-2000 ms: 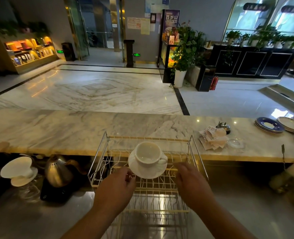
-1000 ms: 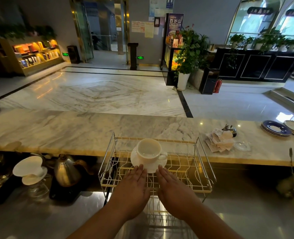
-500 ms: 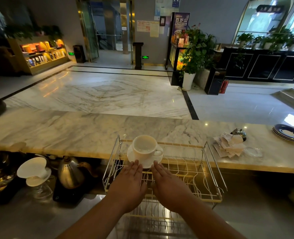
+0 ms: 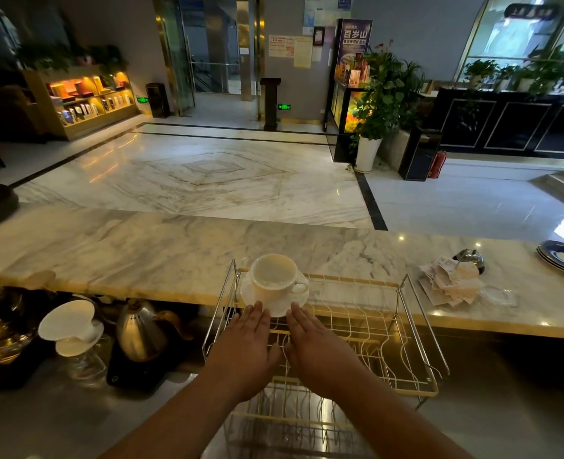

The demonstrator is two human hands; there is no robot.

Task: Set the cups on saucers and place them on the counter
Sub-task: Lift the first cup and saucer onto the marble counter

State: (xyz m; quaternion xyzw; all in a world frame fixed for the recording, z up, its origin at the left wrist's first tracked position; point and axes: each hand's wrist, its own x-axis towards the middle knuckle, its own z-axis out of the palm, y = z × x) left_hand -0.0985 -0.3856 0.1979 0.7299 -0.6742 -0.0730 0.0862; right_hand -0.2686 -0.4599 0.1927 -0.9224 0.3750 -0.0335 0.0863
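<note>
A white cup (image 4: 274,275) is seen upright on a white saucer (image 4: 275,298), above the wire rack (image 4: 403,346) at the marble counter (image 4: 141,250) edge. The left hand (image 4: 245,351) and right hand (image 4: 317,347) are held flat, fingers extended, fingertips at the saucer's near rim.

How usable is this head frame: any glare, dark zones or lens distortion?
Head view: wide-angle bending at the edges; spot glare on the marble counter; lower shelf dim, steel kettle murky; white cup on white saucer sharp and well lit.
</note>
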